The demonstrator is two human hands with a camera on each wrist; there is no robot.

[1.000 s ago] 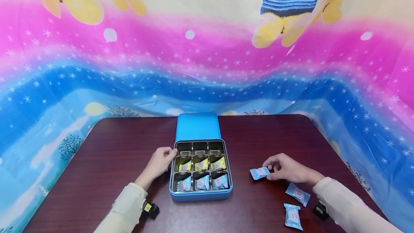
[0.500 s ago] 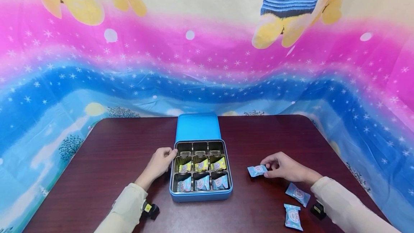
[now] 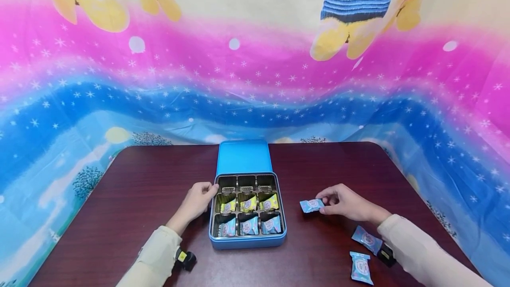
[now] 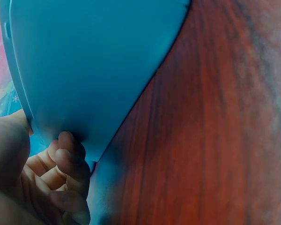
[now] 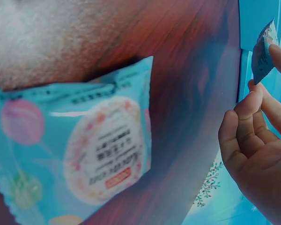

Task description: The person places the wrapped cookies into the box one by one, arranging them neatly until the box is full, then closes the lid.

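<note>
A blue tin box (image 3: pixel 249 243) stands on the table, its inner tray divided into compartments. Yellow wrapped candies (image 3: pixel 248 203) sit in its middle row and blue wrapped candies (image 3: pixel 249 225) in the front row; the back row holds none. At the tin's left side, my left hand (image 3: pixel 198 200) grips its rim, thumb on the edge and curled fingers (image 4: pixel 71 164) against the wall. To the right of the tin, my right hand (image 3: pixel 347 203) pinches a blue wrapped candy (image 3: pixel 311 206) by its right end, held just above the table.
Two more blue wrapped candies lie at right: one (image 3: pixel 365 239) beside the right wrist camera, another (image 3: pixel 361 267) nearer the front. A blue lid (image 3: pixel 244 156) is behind the tin. The dark red table (image 3: pixel 159 180) meets a patterned cloth (image 3: pixel 255 79) at the back.
My right hand has moved left and slightly away from me with the candy, closer to the tin. The left hand and the tin have stayed in place.
</note>
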